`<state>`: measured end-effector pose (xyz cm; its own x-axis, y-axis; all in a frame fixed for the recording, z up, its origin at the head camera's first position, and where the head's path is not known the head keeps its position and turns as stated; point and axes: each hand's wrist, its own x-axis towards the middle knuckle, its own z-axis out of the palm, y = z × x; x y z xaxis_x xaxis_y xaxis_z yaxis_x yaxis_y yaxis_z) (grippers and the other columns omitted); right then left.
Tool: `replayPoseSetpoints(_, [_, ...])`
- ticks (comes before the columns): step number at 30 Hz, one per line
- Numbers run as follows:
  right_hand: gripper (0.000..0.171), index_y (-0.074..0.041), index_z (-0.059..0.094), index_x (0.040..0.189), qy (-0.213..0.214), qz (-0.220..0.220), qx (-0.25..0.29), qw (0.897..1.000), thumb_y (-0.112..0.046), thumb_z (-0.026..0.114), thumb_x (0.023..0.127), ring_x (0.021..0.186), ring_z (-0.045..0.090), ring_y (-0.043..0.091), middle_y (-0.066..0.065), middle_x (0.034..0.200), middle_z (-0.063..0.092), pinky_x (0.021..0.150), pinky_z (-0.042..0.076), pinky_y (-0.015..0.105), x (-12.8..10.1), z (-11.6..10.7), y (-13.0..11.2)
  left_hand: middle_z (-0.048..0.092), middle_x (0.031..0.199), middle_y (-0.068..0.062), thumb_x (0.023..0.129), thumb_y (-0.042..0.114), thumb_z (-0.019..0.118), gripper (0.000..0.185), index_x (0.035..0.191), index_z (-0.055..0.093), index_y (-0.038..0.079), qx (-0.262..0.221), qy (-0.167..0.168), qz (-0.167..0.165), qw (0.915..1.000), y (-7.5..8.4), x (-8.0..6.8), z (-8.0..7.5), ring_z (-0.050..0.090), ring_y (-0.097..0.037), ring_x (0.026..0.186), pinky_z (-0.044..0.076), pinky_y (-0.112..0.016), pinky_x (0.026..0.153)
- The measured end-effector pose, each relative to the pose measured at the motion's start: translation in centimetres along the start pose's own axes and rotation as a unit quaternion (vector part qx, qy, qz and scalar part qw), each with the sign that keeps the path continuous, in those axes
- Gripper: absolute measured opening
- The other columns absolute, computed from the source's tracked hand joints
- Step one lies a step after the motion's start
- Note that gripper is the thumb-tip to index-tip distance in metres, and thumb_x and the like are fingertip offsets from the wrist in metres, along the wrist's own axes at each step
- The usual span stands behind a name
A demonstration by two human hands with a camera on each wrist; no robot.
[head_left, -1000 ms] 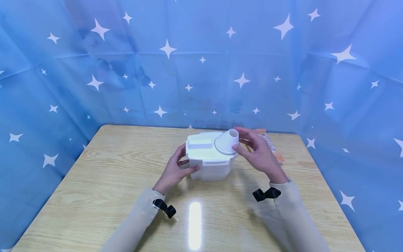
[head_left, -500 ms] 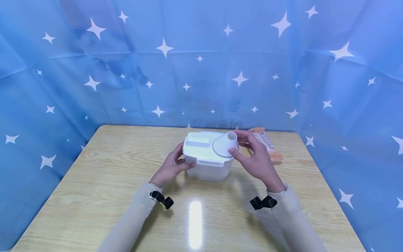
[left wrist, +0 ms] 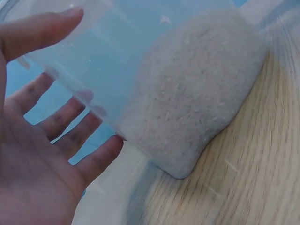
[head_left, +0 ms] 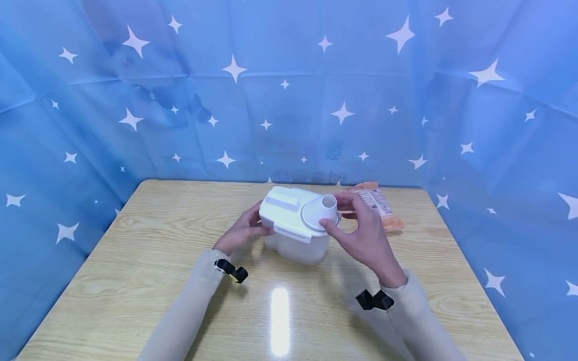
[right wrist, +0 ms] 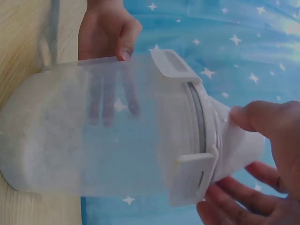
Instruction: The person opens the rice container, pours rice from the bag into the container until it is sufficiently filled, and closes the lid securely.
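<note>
Sitting near the middle of the worktop [head_left: 135, 281], a clear plastic box [head_left: 295, 245] with a white lid [head_left: 284, 210] has white grains [left wrist: 197, 93] piled in its bottom. The right hand [head_left: 361, 235] pinches the white cone spout [head_left: 322, 213] on the lid between thumb and fingers. The left hand [head_left: 241, 233] cups the box's left wall, its fingers spread and nearly straight against the plastic. I think the box is stiff and smooth, so it may slip, and the grains make it bottom-heavy and can slide about. Its side walls look like the best place to hold; the spout is small and may turn or pop off. Compared with a second ago, the box is tipped and turned a little, and the right wrist is lower. An orange packet [head_left: 377, 205] lies far right, behind the right hand.
</note>
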<state>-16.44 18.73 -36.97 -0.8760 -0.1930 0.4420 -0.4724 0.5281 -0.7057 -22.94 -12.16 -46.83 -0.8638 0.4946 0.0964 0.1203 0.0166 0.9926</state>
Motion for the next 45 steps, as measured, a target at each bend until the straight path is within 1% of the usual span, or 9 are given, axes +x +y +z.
replayPoseSetpoints(6, [0.053,-0.017,0.058,0.138,-0.061,-0.018,-0.004,0.998,-0.028,0.08,0.091,0.115,0.064,0.018,-0.001,0.124,0.068,0.096,0.06,0.047,1.0,-1.4,0.3,0.045,0.155,-0.008,0.089,-0.002,0.072,0.084,0.159,0.035,0.026,-0.002,0.019,0.006,0.9998,0.2,-0.3,0.5,0.048,-0.031,0.139,0.049,-0.041,0.111])
replayPoseSetpoints(10, [0.057,-0.015,0.054,0.144,-0.104,-0.038,0.003,0.994,-0.022,0.078,0.093,0.127,0.06,0.023,0.003,0.137,0.064,0.105,0.056,0.049,2.0,-2.6,0.7,0.045,0.156,-0.001,0.088,0.007,0.078,0.089,0.159,0.033,0.035,0.005,0.047,0.0,0.9989,0.3,-0.8,1.5,0.04,-0.03,0.148,0.035,-0.055,0.123])
replayPoseSetpoints(14, [0.06,-0.013,0.052,0.147,-0.143,-0.065,0.035,0.987,-0.013,0.077,0.093,0.135,0.056,0.023,0.004,0.145,0.06,0.112,0.051,0.044,3.2,-3.5,1.0,0.045,0.155,0.005,0.082,0.016,0.086,0.098,0.157,0.03,0.042,0.028,0.079,-0.008,0.9964,0.1,-1.3,2.7,0.036,-0.028,0.151,0.025,-0.06,0.127])
replayPoseSetpoints(21, [0.049,-0.012,0.057,0.141,-0.21,-0.098,0.072,0.97,-0.011,0.073,0.095,0.133,0.058,0.016,0.0,0.143,0.061,0.112,0.052,0.043,4.6,-3.6,1.5,0.048,0.148,0.003,0.074,0.022,0.094,0.1,0.153,0.035,0.043,0.047,0.159,-0.025,0.9859,-0.5,-2.1,4.4,0.047,-0.031,0.141,0.039,-0.059,0.119])
replayPoseSetpoints(27, [0.042,-0.017,0.062,0.136,-0.223,-0.08,0.093,0.967,-0.009,0.072,0.096,0.128,0.06,0.012,0.0,0.139,0.063,0.107,0.055,0.03,4.6,-3.6,2.0,0.05,0.147,0.003,0.077,0.033,0.092,0.093,0.15,0.037,0.045,0.067,0.188,-0.055,0.9783,-0.6,-2.3,5.4,0.054,-0.036,0.133,0.053,-0.055,0.107])
replayPoseSetpoints(31, [0.042,-0.017,0.062,0.137,-0.218,-0.071,0.1,0.968,-0.011,0.072,0.096,0.129,0.059,0.012,0.0,0.139,0.063,0.106,0.056,0.03,4.4,-3.5,1.9,0.051,0.146,0.002,0.077,0.033,0.092,0.091,0.149,0.039,0.044,0.073,0.187,-0.056,0.978,-0.5,-2.3,5.2,0.055,-0.037,0.133,0.053,-0.055,0.107])
replayPoseSetpoints(35, [0.043,-0.015,0.064,0.135,-0.198,-0.082,0.096,0.972,-0.01,0.074,0.094,0.126,0.062,0.012,0.001,0.137,0.065,0.102,0.059,0.033,3.8,-3.2,1.7,0.053,0.145,0.003,0.078,0.03,0.091,0.089,0.149,0.04,0.044,0.074,0.165,-0.042,0.9826,-0.5,-1.9,4.6,0.051,-0.031,0.138,0.048,-0.055,0.113])
replayPoseSetpoints(39, [0.043,-0.017,0.064,0.134,-0.178,-0.082,0.084,0.977,-0.012,0.076,0.093,0.122,0.065,0.013,0.0,0.133,0.067,0.099,0.06,0.032,3.1,-3.0,1.3,0.054,0.145,0.005,0.078,0.026,0.091,0.086,0.148,0.044,0.043,0.058,0.131,-0.036,0.989,-0.4,-1.2,3.6,0.049,-0.025,0.139,0.045,-0.054,0.116])
replayPoseSetpoints(45, [0.042,-0.021,0.065,0.132,-0.155,-0.073,0.063,0.983,-0.017,0.078,0.092,0.117,0.067,0.017,-0.001,0.129,0.068,0.095,0.063,0.039,2.2,-2.6,0.3,0.054,0.147,0.002,0.078,0.018,0.09,0.084,0.148,0.046,0.037,0.044,0.069,-0.045,0.9957,-0.2,0.1,1.9,0.05,-0.028,0.138,0.043,-0.054,0.118])
